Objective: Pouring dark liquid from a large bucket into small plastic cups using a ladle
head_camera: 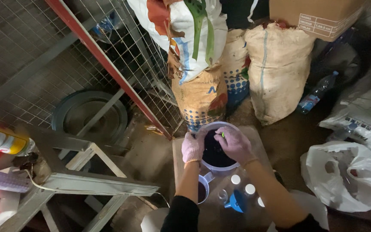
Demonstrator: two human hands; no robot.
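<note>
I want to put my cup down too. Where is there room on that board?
Bare board shows left of the left hand, beside the bucket. The near end is crowded: a cup, a blue funnel and white caps sit close together.

Dim dirt floor (151, 154), wire-mesh fence (31, 51)

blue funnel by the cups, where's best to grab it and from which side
Probably grip the funnel by its wide rim, coming from above on its right side: it lies tilted on the board, the measuring cup sits to its left, and white caps crowd behind it.
</note>
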